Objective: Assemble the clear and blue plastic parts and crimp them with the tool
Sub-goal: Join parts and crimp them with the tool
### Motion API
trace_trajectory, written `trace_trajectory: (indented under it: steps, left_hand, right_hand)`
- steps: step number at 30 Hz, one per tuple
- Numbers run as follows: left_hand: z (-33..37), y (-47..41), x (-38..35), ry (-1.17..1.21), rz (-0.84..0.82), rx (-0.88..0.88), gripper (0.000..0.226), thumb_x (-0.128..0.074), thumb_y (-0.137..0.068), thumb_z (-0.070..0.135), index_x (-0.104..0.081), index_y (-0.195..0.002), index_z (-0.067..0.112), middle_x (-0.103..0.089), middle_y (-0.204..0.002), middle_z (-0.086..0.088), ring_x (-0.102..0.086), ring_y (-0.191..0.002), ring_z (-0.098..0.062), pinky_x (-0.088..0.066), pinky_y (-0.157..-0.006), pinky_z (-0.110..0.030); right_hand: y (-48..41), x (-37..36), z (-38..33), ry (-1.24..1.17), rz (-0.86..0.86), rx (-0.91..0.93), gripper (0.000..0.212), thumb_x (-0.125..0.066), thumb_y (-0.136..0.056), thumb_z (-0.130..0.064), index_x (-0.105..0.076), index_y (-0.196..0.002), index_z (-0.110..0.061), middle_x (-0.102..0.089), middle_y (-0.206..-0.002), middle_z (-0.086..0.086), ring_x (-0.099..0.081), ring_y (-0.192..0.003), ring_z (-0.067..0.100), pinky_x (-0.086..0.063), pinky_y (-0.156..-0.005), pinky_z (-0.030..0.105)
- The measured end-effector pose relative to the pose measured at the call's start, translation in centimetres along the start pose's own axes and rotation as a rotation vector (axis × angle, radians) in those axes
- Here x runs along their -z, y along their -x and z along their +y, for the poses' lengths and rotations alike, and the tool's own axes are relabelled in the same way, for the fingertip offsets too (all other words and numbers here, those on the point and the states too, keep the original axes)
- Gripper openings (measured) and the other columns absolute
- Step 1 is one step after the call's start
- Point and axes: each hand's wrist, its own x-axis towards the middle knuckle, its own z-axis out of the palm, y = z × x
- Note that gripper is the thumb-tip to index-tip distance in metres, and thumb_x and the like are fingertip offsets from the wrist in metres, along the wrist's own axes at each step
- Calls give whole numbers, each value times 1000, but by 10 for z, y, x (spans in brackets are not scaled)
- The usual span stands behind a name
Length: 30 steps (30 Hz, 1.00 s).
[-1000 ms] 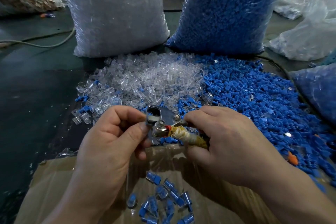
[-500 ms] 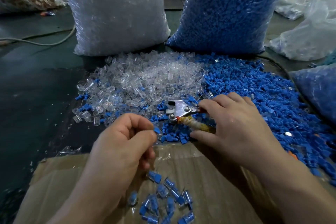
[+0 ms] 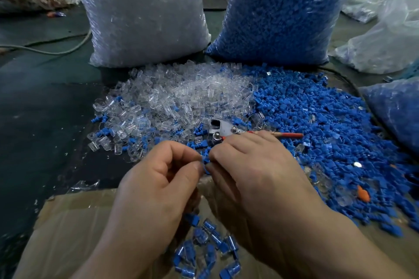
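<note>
My left hand (image 3: 158, 179) and my right hand (image 3: 254, 172) meet fingertip to fingertip over the box's far edge, pinching a small blue plastic part (image 3: 205, 161) between them. The crimp tool (image 3: 229, 130), metal-headed with red handles, lies loose on the parts just beyond my right hand. A heap of clear parts (image 3: 181, 97) spreads at centre, and a heap of blue parts (image 3: 322, 120) lies to its right. Several assembled clear-and-blue pieces (image 3: 210, 249) rest in the cardboard box (image 3: 68, 233) under my wrists.
A big bag of clear parts (image 3: 145, 13) and a big bag of blue parts (image 3: 283, 11) stand behind the heaps. More plastic bags (image 3: 385, 36) lie at the right. An orange piece (image 3: 363, 196) sits among the blue parts. A cable (image 3: 56, 51) crosses the dark floor at left.
My right hand put the crimp tool down on the heap and let go of it. It then came back to meet my left hand, and both now pinch a blue part.
</note>
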Motion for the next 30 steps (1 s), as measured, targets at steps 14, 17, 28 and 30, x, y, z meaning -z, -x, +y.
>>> trace_trajectory:
  steps: [14,17,28,30]
  left_hand:
    - [7,0,15,-174,-170,-293,28,-51,-88,61,-62,-84,35,-62,-68,9,-57,-57,-5,-43,-47,-12]
    - [11,2,19,-208,-244,-398,16,-51,-91,54,-62,-94,42,-64,-80,10,-60,-65,-7,-44,-52,-11]
    - [-2,-7,24,-731,-304,-321,27,-43,-76,62,-58,-85,43,-60,-86,24,-58,-78,1,-50,-62,-26]
    - [-1,-4,21,-734,-358,-345,27,-43,-77,61,-60,-86,42,-58,-81,22,-57,-75,1,-52,-64,-29]
  right_hand:
    - [2,14,-17,-682,-149,-323,26,-48,-81,-32,-50,-62,-15,-49,-56,-4,-44,-53,10,-38,-50,34]
    - [0,25,-16,-1351,-398,-687,19,-48,-67,-26,-50,-49,-18,-40,-45,1,-32,-40,13,-27,-39,18]
    - [7,-7,-1,107,-206,-283,44,-37,-88,-72,-37,-112,-36,-58,-104,-12,-61,-85,22,-24,-48,31]
    - [3,-12,1,132,-184,-275,49,-36,-88,-73,-37,-119,-35,-58,-106,-8,-63,-88,25,-23,-49,33]
